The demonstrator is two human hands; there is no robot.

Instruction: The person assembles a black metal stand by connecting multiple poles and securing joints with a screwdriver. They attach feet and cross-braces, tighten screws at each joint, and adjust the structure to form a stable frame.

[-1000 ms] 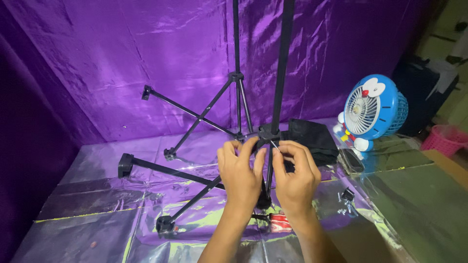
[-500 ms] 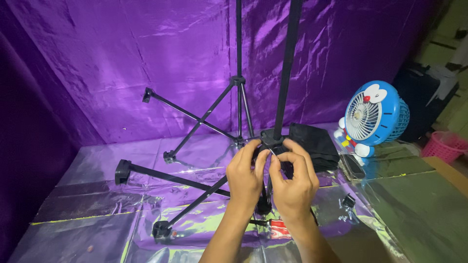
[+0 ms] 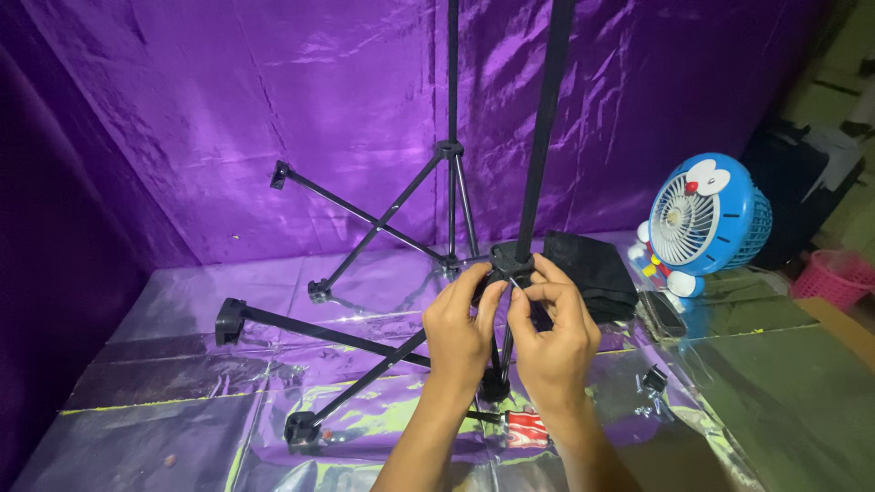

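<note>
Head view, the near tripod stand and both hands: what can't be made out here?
- What the left hand and right hand pinch at the near tripod stand's hub: their own fingers cover it.
- Tops of the near pole and the far tripod stand: cut off by the upper edge.
- The small black part on the sheet: too small to identify.
- The dark bulk behind the blue fan: unlit, partly hidden by the fan.

1. A black tripod stand (image 3: 538, 137) rises upright at centre frame, its pole running toward 12 o'clock and out of view.
2. Its black hub collar (image 3: 510, 260) sits low on the pole.
3. Two visible legs (image 3: 319, 330) splay toward 8 and 9 o'clock across the shiny purple sheet, ending in blocky feet.
</note>
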